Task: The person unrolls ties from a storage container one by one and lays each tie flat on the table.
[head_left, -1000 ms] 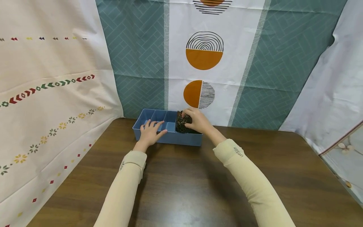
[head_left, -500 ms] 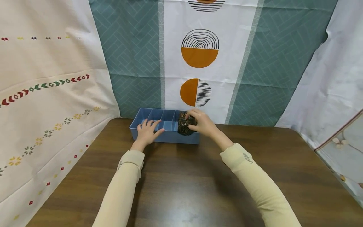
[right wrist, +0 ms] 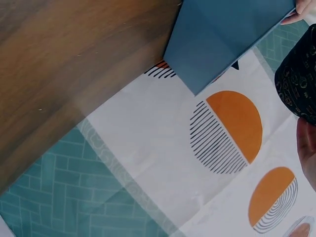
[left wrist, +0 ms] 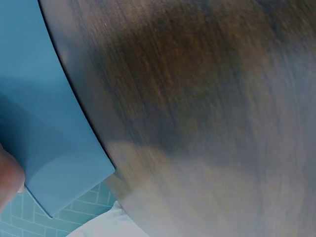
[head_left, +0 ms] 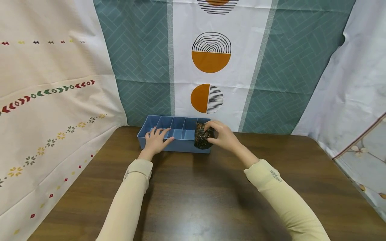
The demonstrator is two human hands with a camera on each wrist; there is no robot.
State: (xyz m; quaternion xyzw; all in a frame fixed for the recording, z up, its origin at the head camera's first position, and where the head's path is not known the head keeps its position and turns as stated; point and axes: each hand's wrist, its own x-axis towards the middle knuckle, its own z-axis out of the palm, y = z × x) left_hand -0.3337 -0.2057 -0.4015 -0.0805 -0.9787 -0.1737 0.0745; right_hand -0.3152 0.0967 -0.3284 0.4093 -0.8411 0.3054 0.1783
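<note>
My right hand (head_left: pixel 224 136) pinches a dark bundle (head_left: pixel 203 135) with an ornate brown pattern, apparently rolled cloth. The bundle hangs over the right part of a blue divided box (head_left: pixel 178 145), overlapping its front rim. Seen from the right wrist, the dark bundle (right wrist: pixel 298 76) is held by my fingers (right wrist: pixel 306 143), apart from the blue box (right wrist: pixel 222 39). At the box's front left, my left hand (head_left: pixel 154 142) has its fingers spread over the rim. The left wrist view shows one bit of that hand (left wrist: pixel 9 175) beside the box wall (left wrist: pixel 54 113).
The box stands at the back of a brown wooden table (head_left: pixel 193 190). Right behind it hangs a green and white curtain (head_left: pixel 144 67) with orange circles. A cream patterned cloth (head_left: pixel 60 110) borders the table's left side, and a whitish cloth (head_left: pixel 356 87) its right.
My right hand has lifted the dark bundle from the box's right compartment and drawn it toward me, past the front rim. The left hand stays on the box. The head view has shifted slightly.
</note>
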